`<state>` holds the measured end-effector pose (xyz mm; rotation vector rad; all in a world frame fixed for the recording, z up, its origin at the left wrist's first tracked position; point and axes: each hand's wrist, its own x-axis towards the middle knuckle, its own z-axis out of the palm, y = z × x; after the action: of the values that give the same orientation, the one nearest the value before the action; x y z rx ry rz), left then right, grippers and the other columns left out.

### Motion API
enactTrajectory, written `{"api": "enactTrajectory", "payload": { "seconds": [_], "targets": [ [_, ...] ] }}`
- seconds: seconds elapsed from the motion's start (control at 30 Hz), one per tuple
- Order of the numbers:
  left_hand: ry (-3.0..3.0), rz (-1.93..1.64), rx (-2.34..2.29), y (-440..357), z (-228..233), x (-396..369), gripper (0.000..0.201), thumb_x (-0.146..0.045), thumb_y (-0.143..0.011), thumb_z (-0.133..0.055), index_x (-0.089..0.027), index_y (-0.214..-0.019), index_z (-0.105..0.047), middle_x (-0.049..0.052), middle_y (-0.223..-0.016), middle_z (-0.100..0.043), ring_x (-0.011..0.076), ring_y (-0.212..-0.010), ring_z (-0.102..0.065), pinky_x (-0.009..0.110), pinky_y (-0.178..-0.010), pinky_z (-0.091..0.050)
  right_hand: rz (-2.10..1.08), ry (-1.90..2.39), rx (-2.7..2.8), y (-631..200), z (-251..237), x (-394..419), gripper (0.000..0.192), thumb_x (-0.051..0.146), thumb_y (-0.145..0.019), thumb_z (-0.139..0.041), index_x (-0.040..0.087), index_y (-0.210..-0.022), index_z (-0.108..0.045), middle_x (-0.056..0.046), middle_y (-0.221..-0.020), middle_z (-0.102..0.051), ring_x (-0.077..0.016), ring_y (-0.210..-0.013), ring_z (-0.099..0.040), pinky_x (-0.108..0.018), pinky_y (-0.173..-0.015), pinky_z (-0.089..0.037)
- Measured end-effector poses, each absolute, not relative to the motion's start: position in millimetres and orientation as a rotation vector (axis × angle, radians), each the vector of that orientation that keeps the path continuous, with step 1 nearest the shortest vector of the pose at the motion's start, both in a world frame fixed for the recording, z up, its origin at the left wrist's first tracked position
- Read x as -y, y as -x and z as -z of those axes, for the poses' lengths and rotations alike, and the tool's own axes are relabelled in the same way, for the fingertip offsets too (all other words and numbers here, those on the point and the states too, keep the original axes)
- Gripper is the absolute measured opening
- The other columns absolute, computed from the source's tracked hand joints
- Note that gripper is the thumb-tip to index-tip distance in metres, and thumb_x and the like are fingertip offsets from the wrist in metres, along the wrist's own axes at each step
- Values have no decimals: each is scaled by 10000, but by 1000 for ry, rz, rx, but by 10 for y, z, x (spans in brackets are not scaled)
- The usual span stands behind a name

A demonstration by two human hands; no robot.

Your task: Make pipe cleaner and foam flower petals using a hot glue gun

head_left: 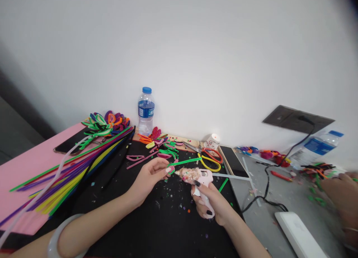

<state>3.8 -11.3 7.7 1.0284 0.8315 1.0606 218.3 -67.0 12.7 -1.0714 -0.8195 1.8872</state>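
Note:
My right hand (208,202) is wrapped round the handle of a white glue gun (203,177), its crusted nozzle pointing left. A clear glue stick (231,176) runs out of the gun's back. Just left of the nozzle, my left hand (152,176) pinches a small pink and green pipe cleaner piece (170,170). From that piece a straight green pipe cleaner (186,161) reaches out to the right, above the gun. Fingers cover part of the piece, and I cannot tell whether the nozzle touches it. Bits of coloured fluff lie on the black mat (145,228) below.
Loose pipe cleaners (92,164) and finished loops (100,125) lie left. Behind stand a water bottle (146,112), yellow-handled scissors (209,162) and a paper cup (213,140). A phone (233,161), cable (267,183) and white power strip (299,233) are right, near another person's hand (339,194).

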Motion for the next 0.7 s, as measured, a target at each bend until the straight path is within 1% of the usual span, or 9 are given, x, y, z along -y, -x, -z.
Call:
{"api": "enactTrajectory", "payload": {
  "seconds": [0.2, 0.4, 0.7],
  "targets": [
    [-977, -1050, -806, -48, -100, 125, 214, -283, -719, -687, -179, -868, -574, -5, -801, -601, 93, -680, -553, 217, -664, -458, -1878, 1100, 839, -2175, -132, 676, 297, 441, -781, -597, 161, -762, -499, 84, -483, -437, -7, -270, -271, -157, -292, -259],
    [-938, -1040, -808, -58, -153, 137, 241, -288, -697, -701, -166, -852, -563, 1, -800, -585, 104, -669, -559, 243, -666, -463, -1874, 1121, 850, -2170, -144, 674, 310, 454, -775, -601, 161, -758, -499, 89, -480, -433, -5, -270, -274, -155, -291, -265],
    [-903, -1032, -805, -59, -173, 136, 237, -273, -696, -704, -168, -846, -554, -10, -797, -582, 95, -663, -567, 236, -668, -463, -1878, 1169, 839, -2164, -147, 673, 331, 475, -750, -617, 165, -760, -502, 93, -472, -433, -6, -267, -277, -155, -290, -258]
  ]
}}
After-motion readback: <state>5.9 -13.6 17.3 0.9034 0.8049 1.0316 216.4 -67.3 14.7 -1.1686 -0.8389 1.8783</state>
